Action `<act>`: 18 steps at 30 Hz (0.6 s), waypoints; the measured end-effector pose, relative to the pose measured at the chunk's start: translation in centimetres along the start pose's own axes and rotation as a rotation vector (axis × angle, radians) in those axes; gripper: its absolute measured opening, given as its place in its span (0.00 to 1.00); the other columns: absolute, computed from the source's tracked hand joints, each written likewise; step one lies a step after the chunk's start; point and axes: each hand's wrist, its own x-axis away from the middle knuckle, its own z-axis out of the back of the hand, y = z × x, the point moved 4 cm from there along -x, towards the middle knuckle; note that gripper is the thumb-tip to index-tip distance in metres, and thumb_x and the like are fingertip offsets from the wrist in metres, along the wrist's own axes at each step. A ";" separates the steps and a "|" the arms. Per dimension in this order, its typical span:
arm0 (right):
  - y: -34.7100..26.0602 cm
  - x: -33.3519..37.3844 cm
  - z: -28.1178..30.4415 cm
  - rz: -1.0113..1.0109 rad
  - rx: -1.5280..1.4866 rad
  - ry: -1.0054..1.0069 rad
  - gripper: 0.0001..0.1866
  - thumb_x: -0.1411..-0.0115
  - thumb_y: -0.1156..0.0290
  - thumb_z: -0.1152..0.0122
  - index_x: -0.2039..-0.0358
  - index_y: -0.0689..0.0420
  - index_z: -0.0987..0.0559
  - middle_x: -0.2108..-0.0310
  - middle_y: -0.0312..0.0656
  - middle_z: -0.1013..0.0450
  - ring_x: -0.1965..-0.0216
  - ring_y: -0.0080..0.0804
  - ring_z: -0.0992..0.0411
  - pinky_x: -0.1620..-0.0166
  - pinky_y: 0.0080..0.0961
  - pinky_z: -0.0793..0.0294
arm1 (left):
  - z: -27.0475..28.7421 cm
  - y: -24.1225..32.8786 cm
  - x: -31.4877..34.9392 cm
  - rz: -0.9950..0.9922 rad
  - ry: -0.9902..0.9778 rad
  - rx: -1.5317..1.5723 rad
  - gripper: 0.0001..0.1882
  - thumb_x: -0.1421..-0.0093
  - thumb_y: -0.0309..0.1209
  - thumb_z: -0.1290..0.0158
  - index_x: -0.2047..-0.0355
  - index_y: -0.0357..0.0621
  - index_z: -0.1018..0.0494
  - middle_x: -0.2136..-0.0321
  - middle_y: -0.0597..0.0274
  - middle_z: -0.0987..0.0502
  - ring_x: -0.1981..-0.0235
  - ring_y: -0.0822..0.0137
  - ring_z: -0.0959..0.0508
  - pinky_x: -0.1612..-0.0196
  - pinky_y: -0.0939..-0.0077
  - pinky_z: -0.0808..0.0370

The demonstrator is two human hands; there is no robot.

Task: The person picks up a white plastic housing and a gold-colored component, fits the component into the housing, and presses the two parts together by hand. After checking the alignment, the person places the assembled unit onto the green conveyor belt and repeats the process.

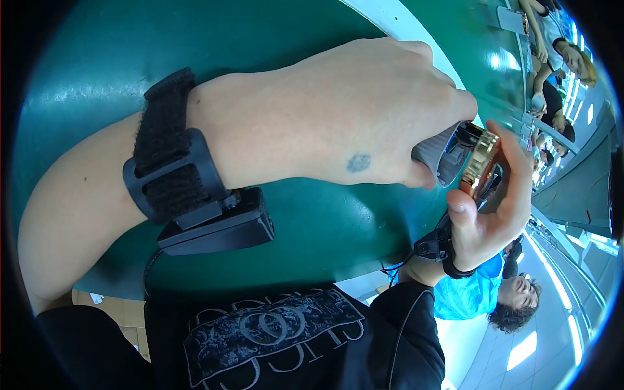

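Observation:
My left hand (409,107) reaches across the picture with its back toward me. Its fingers are closed round a grey, hollow-ended plastic piece (437,153); most of that piece is hidden in the fist. Just to the right, my right hand (499,211) pinches a thick round gold-coloured metal piece (481,159) between thumb and fingers. A black part (467,132) shows between the two pieces, at the hollow end of the grey one. I cannot tell whether the grey and gold pieces touch or are joined.
A green tabletop (312,227) lies under my hands, with a pale curved edge (396,19) beyond. A black strapped device (218,224) sits on my left wrist, another (434,247) on my right. Co-workers sit at the right, one in a blue top (471,292); a cardboard box (117,309) stands below.

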 end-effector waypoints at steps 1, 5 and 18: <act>-0.2 -0.1 -0.1 -0.036 0.047 -0.043 0.54 0.54 0.27 0.30 0.44 0.64 0.24 0.53 0.48 0.24 0.53 0.39 0.23 0.46 0.35 0.26 | -0.1 -0.1 0.0 0.031 -0.038 0.029 0.34 0.53 0.37 0.28 0.47 0.40 0.25 0.56 0.57 0.21 0.52 0.54 0.24 0.46 0.61 0.26; -0.2 0.0 -0.6 -0.029 0.097 -0.088 0.52 0.50 0.26 0.33 0.44 0.64 0.23 0.53 0.47 0.23 0.52 0.40 0.23 0.44 0.36 0.28 | -0.4 -0.1 0.2 0.012 -0.028 -0.033 0.34 0.53 0.38 0.27 0.47 0.39 0.25 0.56 0.57 0.21 0.52 0.54 0.24 0.46 0.61 0.26; -2.4 -2.5 0.1 -0.120 -0.093 -0.102 0.39 0.53 0.51 0.18 0.47 0.62 0.23 0.57 0.49 0.22 0.55 0.44 0.22 0.50 0.32 0.24 | 5.0 0.7 -2.3 0.303 -0.254 0.341 0.20 0.42 0.45 0.40 0.61 0.39 0.19 0.75 0.51 0.19 0.72 0.55 0.18 0.66 0.59 0.21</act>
